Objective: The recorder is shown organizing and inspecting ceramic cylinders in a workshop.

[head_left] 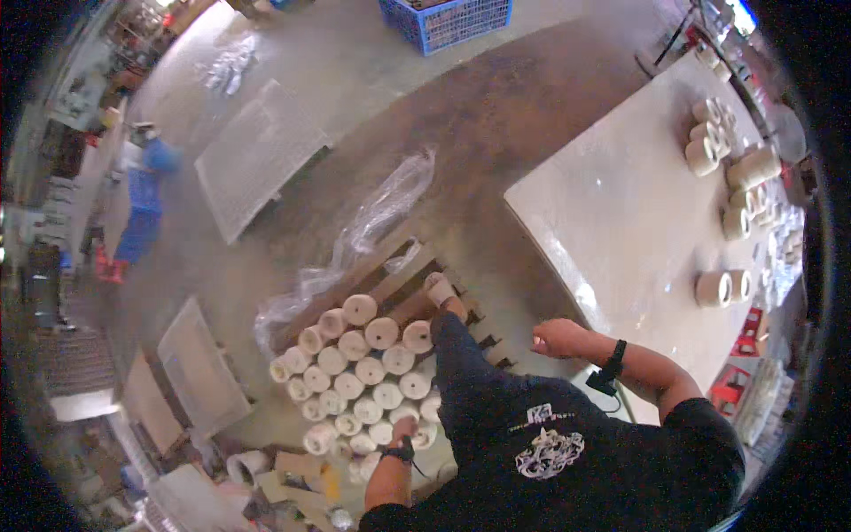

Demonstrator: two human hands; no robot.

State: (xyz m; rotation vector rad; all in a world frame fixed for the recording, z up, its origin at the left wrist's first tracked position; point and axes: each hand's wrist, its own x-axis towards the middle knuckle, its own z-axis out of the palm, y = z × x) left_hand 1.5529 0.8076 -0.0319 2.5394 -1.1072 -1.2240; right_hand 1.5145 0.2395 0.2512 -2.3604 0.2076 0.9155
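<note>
Left grip (405,427) resting at pale spools (381,333) sitting on wooden pallet (392,287); cannot tell whether gripping; right grip (560,338) hanging curled near desk (612,191), seemingly holding nothing; spools probably handling firm, moderately light, sides offering best hold

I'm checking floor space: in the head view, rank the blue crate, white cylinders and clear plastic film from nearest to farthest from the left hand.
From the left hand:
1. White cylinders, directly by it.
2. Clear plastic film, beyond the cylinders.
3. Blue crate, at the top edge.
</note>
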